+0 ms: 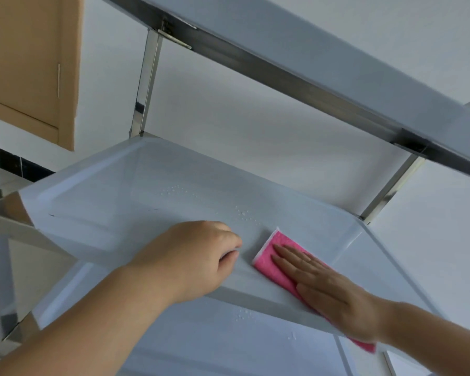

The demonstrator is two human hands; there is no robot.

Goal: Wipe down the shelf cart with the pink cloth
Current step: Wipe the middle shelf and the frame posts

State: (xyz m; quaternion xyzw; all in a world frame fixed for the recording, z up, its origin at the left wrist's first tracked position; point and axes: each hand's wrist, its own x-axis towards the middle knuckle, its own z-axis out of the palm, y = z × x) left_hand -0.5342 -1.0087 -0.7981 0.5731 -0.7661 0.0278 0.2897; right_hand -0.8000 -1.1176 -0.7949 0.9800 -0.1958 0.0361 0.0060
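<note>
On middle shelf [136, 185], right hand [334, 291] flat on pink cloth [269, 256] — left hand [201, 256] curled, holding nothing, I think. Loose cloth might slip — miss water drops [242, 214].

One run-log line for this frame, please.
step: wiping middle shelf | right hand flat on pink cloth | left hand curled on shelf front, holding nothing visible | water droplets ahead of cloth
</note>
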